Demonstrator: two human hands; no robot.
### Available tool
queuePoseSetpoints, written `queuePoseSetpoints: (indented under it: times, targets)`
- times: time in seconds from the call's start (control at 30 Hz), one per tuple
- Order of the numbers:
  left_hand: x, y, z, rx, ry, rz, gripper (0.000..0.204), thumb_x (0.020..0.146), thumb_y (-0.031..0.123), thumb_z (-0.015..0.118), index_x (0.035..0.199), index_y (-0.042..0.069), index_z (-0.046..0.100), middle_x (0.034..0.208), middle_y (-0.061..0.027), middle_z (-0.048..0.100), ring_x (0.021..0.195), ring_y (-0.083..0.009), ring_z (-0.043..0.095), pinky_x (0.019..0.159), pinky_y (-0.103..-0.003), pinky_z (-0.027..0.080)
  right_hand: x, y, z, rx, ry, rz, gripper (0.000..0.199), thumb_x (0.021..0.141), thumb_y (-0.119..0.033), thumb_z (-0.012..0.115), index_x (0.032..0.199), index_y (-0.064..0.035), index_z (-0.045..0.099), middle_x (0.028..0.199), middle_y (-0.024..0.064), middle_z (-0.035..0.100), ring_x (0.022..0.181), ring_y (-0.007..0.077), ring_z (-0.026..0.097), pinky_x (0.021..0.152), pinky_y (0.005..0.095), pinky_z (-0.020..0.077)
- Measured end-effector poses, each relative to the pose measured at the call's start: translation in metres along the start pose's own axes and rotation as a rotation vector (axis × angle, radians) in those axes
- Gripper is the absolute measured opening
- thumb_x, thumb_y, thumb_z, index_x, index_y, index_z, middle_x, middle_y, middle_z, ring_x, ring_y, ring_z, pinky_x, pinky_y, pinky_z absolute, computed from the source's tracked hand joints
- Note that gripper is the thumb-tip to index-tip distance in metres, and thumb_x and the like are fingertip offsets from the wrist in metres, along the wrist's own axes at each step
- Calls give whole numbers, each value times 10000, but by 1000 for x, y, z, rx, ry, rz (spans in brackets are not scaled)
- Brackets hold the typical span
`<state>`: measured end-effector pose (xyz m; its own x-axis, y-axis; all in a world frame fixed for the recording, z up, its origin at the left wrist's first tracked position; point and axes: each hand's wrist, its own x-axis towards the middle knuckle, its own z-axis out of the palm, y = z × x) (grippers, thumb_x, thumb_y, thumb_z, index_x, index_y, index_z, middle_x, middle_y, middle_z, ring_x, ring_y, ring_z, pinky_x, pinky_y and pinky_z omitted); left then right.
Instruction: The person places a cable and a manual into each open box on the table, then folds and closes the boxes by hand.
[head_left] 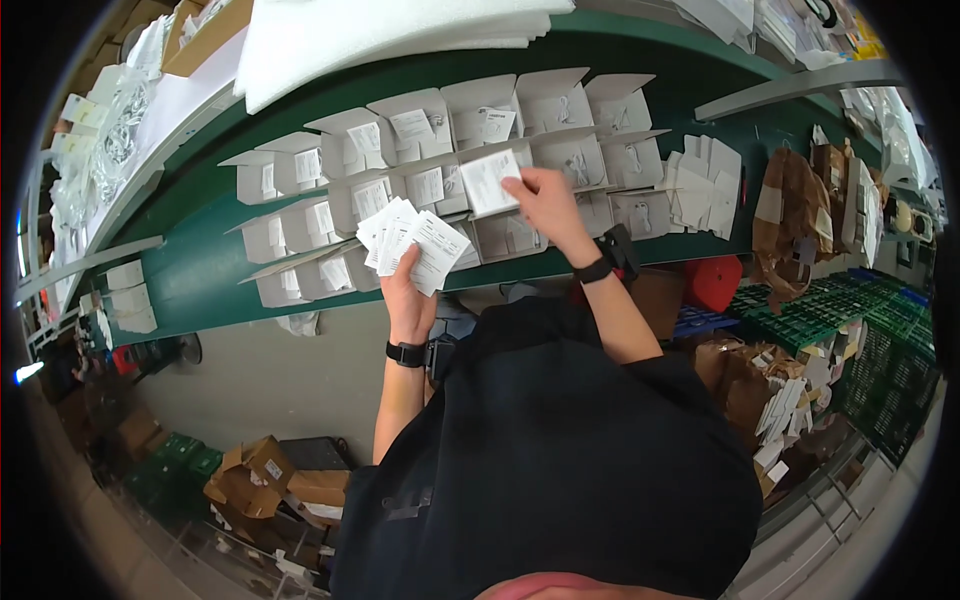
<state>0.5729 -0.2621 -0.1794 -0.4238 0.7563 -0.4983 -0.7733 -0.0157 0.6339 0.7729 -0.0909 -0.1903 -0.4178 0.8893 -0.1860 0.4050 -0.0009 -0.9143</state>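
Note:
My left hand (405, 297) is closed on a fanned stack of printed white leaflets (437, 250), held just in front of the box rows. A single printed leaflet (487, 182) is pinched in my right hand (548, 207), over the middle row. Beneath and around both hands stand several open white cardboard boxes (483, 103) in three rows, flaps up. Boxes toward the left and middle have a leaflet (365, 138) inside. Those at the right show small white cables (577, 165) and no leaflet on top. My hands cover part of the front row.
The boxes stand on a green bench (200, 290). White foam sheets (400, 45) lie behind them. Flat white cartons (703, 185) are piled at the right, beside brown paper bags (785, 215). Green crates (790, 312) and a red stool-like object (712, 283) are below the right end.

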Motion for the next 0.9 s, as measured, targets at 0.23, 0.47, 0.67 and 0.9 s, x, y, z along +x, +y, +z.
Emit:
queuePoseSetpoints:
  times: [0.23, 0.47, 0.67, 0.9]
  targets:
    - [-28, -19, 4, 86, 1, -58, 540, 1009, 5, 604, 1526, 48, 453, 1441, -91, 604, 1302, -257, 616, 1095, -414, 519, -63, 5, 33, 240, -188, -7, 318, 970, -282, 757, 900, 18, 681, 719, 94, 700, 659, 180, 687, 612, 352, 537]
    - [-36, -38, -8, 54, 24, -227, 511, 1033, 49, 603, 1525, 56, 463, 1456, -86, 598, 1309, -264, 613, 1105, -430, 511, -86, 40, 38, 426, -401, 279, 320, 991, -268, 722, 915, 41, 691, 663, 72, 686, 499, 113, 626, 459, 281, 492]
    - [-17, -29, -37, 119, 112, -77, 502, 1045, 49, 582, 1534, 64, 471, 1469, -75, 597, 1324, -267, 606, 1119, -432, 500, -76, 70, 12, 139, -330, 199, 334, 1033, -271, 686, 1040, 61, 717, 715, 45, 702, 611, 112, 676, 505, 259, 508]
    - [-25, -43, -13, 153, 57, -97, 492, 1046, 43, 582, 1528, 68, 488, 1466, -76, 604, 1318, -265, 610, 1123, -419, 498, -120, 58, 5, -132, -13, -6, 292, 1013, -263, 696, 975, 26, 713, 682, 64, 694, 576, 112, 663, 470, 295, 477]
